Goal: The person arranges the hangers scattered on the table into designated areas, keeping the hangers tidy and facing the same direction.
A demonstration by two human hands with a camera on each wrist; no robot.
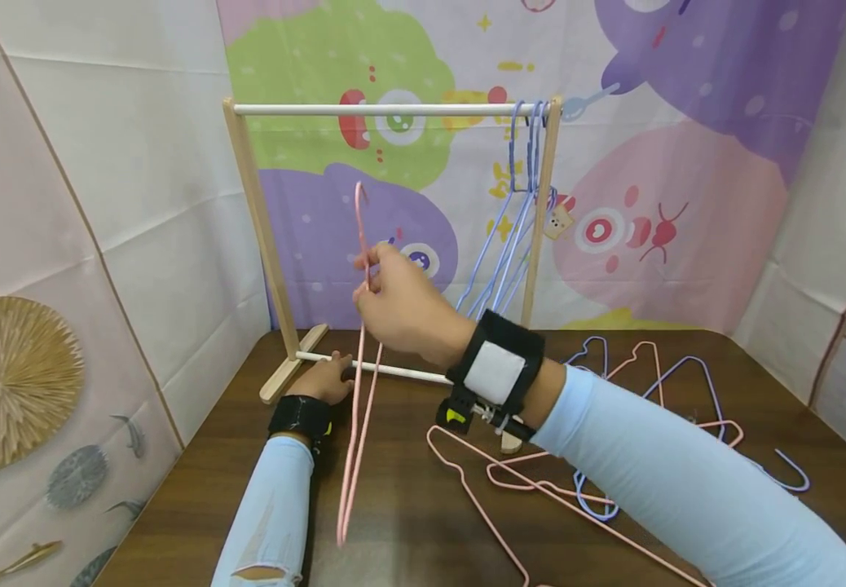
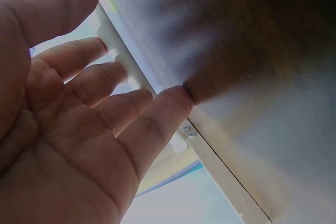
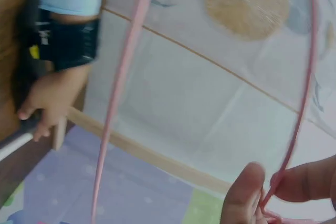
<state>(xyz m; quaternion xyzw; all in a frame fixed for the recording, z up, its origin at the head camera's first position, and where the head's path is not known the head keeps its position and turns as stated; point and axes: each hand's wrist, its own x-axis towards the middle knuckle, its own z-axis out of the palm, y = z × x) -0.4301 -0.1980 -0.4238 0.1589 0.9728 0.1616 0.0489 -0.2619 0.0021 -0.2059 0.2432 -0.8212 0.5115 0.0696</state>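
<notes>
My right hand [image 1: 408,306] pinches a pink clothes hanger [image 1: 354,408] at the neck between thumb and fingers, holding it up in front of a small rack. Its hook points upward and its body hangs edge-on to the head view. In the right wrist view the pink hanger [image 3: 112,114] crosses the picture, with thumb and fingertip meeting on it. My left hand [image 1: 323,381] is low at the rack's left foot, by the white lower bar [image 1: 411,373]. Extended, slightly bent fingers of the left hand [image 2: 79,124] reach toward that bar in the left wrist view.
Several blue hangers [image 1: 513,163] hang at the right end of the rack's white top bar [image 1: 306,109]. On the brown table [image 1: 394,497], loose pink hangers [image 1: 482,509] and blue hangers [image 1: 712,399] overlap at the right. A patterned cloth stands behind.
</notes>
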